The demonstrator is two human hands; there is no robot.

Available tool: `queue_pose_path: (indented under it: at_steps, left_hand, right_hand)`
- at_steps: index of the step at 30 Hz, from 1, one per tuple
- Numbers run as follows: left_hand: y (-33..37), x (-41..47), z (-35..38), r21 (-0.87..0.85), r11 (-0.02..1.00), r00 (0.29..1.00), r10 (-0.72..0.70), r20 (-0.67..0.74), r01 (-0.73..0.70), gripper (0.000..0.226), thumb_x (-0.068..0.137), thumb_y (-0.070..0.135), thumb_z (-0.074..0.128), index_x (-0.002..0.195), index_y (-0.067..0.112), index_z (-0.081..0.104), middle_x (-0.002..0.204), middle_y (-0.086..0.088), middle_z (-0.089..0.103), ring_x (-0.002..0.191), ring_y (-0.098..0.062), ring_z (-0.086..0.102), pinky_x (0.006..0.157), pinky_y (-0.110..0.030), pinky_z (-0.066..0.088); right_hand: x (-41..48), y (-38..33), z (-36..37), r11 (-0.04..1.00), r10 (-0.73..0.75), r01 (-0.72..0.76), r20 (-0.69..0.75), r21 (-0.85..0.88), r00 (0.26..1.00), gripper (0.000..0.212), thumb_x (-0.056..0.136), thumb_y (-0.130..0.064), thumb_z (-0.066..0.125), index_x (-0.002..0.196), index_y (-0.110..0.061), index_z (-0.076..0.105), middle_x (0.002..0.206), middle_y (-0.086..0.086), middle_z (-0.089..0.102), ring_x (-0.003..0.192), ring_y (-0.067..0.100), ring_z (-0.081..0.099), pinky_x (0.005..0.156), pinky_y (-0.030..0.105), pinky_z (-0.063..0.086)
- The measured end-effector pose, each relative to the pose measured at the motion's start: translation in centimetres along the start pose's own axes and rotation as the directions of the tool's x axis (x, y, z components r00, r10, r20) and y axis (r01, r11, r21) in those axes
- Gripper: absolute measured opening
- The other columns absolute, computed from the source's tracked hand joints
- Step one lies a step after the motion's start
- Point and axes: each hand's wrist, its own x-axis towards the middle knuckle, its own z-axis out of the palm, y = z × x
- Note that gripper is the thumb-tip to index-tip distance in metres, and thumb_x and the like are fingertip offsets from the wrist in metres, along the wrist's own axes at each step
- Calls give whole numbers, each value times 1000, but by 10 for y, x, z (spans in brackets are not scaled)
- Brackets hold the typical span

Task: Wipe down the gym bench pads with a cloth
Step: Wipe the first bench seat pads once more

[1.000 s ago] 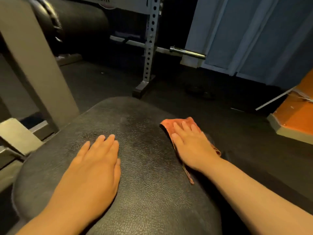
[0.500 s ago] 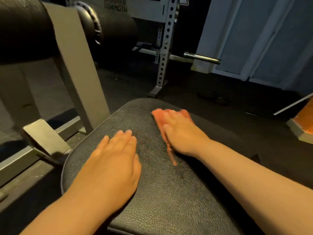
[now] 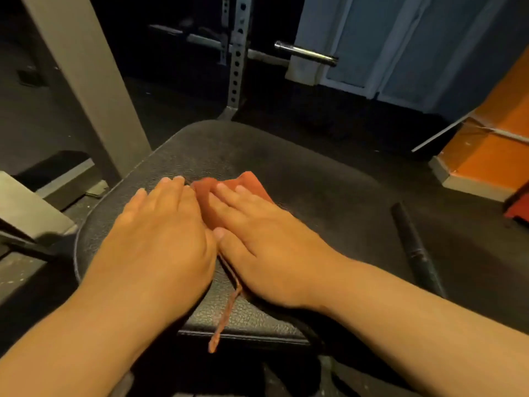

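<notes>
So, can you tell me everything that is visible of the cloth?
The cloth is orange-red and looks like thin fabric. It lies on the black pad, near its middle. The right hand presses flat on it and hides most of it; a far corner and the left edge show. A thin loose strip trails from it over the pad's near edge. The left hand lies close beside it; whether they touch is unclear.

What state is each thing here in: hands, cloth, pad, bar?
Black textured bench pad: mostly uncovered.
Orange-red cloth: flat on the pad, one strip trailing over the near edge.
Left hand: open, flat on the pad beside the cloth.
Right hand: open, pressing the cloth.
Steel barbell: horizontal, visible end bare.
</notes>
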Motion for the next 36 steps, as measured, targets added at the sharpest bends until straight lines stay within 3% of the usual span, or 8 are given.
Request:
queue_pose_path:
  at_steps: [6, 11, 16, 22, 26, 29, 32, 36]
  left_hand:
    - [4, 2, -3, 55, 996, 996, 71, -61, -68, 38, 94, 27, 31, 114, 6, 56, 128, -17, 55, 119, -38, 51, 105, -55, 39]
    - [15, 2, 0, 3, 987, 987, 161, 0, -161, 55, 98, 34, 22, 151, 20, 34, 165, 2, 20, 152, -16, 17, 124, -41, 12]
    - [9, -18, -1, 1, 985, 985, 173, 3, -173, 55, 101, 38, 26, 154, 24, 31, 164, 6, 21, 151, -13, 17, 123, -41, 13]
    - [43, -37, 10, 53, 987, 988, 151, 13, -152, 66, 96, 52, 15, 151, 19, 29, 163, 1, 22, 152, -17, 14, 123, -46, 9]
    - [89, -30, 25, 6, 973, 973, 230, -8, -230, 53, 102, 38, 20, 150, 19, 34, 163, 1, 23, 152, -12, 13, 121, -52, 14]
    - [93, -23, 42, 98, 955, 960, 280, 17, -280, 64, 101, 58, 8, 135, 19, 46, 148, 6, 42, 143, 14, 3, 106, -70, 28]
    - [115, -23, 53, 25, 968, 968, 250, -18, -249, 89, 88, 73, -7, 150, 25, 36, 160, 13, 28, 137, 16, -10, 118, -58, 13]
    - [192, -34, 42, -169, 906, 906, 409, 107, -389, 76, 87, 66, -5, 157, 37, 8, 162, 25, -2, 143, 10, -14, 123, -37, -8]
  right_hand:
    - [-105, 70, -22, 976, 216, -216, 4, 14, 976, 54, 96, -62, 9, 149, -56, 9, 162, -31, -1, 148, -11, -7, 125, 26, 2]
    - [-100, 52, -2, 963, 266, -267, -16, -37, 964, 69, 94, -41, 12, 161, -26, 11, 168, -10, 0, 152, 2, -6, 123, 23, -6]
    - [-122, 26, -7, 990, -87, 91, 39, -111, 995, 59, 104, -46, 26, 160, -33, 15, 167, -14, 6, 153, 3, 1, 123, 21, 1]
    - [-169, 51, 4, 963, 9, -36, -102, -268, 995, 60, 105, -51, 26, 157, -21, 32, 163, 3, 29, 151, 22, 25, 122, 39, 22]
    - [-148, 40, 11, 971, -1, -40, -173, -234, 985, 63, 101, -45, 27, 149, -7, 45, 156, 11, 42, 145, 27, 36, 121, 41, 27]
    - [-182, 78, 2, 972, 115, -147, -172, -186, 978, 62, 102, -45, 24, 149, -11, 45, 154, 7, 45, 143, 23, 39, 119, 35, 28]
    - [-228, 110, 4, 912, 258, -319, -244, -259, 935, 56, 102, -41, 29, 139, -9, 57, 141, 10, 57, 132, 27, 52, 111, 35, 41]
    - [-273, 123, 14, 859, 294, -373, -259, -350, 920, 55, 103, -37, 29, 141, -8, 55, 146, 9, 54, 138, 25, 48, 115, 38, 37]
